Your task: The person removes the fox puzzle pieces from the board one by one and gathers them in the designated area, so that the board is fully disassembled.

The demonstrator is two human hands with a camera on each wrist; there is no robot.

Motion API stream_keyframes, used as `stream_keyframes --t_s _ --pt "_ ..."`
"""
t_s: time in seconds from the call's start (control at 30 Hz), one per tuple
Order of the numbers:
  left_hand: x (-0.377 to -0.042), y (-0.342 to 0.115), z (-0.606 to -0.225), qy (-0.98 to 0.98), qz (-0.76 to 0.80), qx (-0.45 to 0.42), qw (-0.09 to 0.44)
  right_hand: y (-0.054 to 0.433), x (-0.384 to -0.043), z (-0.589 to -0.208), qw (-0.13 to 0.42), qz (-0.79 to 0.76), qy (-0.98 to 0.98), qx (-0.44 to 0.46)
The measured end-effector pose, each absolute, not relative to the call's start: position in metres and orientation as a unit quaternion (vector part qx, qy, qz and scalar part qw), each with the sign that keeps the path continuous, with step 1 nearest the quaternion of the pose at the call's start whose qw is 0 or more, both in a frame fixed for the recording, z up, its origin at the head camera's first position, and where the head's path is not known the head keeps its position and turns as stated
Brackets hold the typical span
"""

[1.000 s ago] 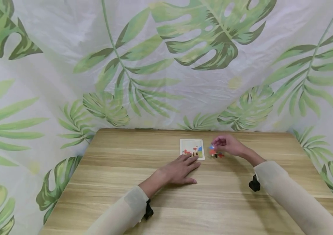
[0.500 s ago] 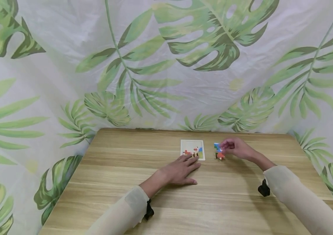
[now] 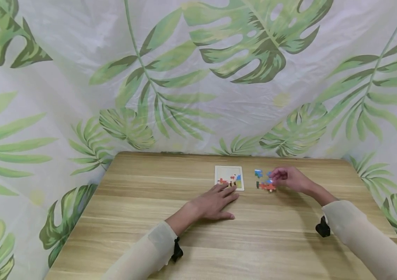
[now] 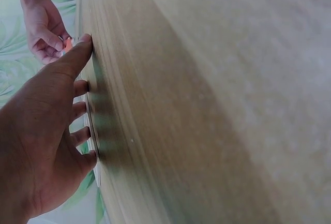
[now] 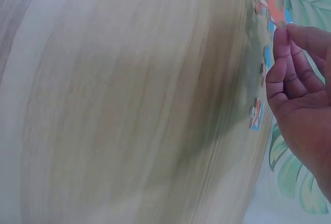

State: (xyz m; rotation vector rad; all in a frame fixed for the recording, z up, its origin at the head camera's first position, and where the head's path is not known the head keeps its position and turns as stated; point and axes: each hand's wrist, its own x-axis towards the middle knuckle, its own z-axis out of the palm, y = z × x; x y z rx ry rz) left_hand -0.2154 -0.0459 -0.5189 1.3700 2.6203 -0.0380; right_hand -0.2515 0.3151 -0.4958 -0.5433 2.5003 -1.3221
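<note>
A small square puzzle board (image 3: 224,171) with a pale frame lies toward the table's back; part of a picture with red, blue and green fills its lower portion. My left hand (image 3: 216,203) rests with fingers spread over its near edge, covering some of it. To the right of the board, my right hand (image 3: 292,181) pinches an orange and blue puzzle piece (image 5: 276,11) between thumb and fingertips. Beneath and beside that hand, several loose puzzle pieces lie on the wood, among them a blue and green piece (image 3: 258,173) and another piece (image 5: 256,114) nearer the wrist.
The wood-grain table (image 3: 240,249) ends at the back against a hanging cloth (image 3: 184,97) printed with green leaves. Dark straps with black devices sit at both sleeve cuffs.
My right hand has shifted to the right, away from the board, and the loose pieces now show spread farther apart. My left hand has stayed in place on the board.
</note>
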Motion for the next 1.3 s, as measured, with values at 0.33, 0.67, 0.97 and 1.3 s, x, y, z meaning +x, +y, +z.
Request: stream_keyframes --t_s 0.33,0.67,0.97,1.3 --pt "-0.216 -0.046 -0.520 0.882 -0.019 0.463 0.086 0.329 -0.253 -0.501 0.132 -0.442 0.868 -0.182" --pt "-0.218 -0.045 -0.521 0.882 -0.024 0.463 0.087 0.329 -0.254 -0.504 0.107 -0.420 0.882 -0.186" --pt "-0.217 -0.046 -0.521 0.880 -0.022 0.468 0.084 0.331 -0.255 -0.510 0.088 -0.382 0.902 -0.180" --pt "-0.216 -0.047 -0.520 0.881 -0.015 0.463 0.091 0.330 -0.255 -0.512 0.061 -0.357 0.911 -0.197"
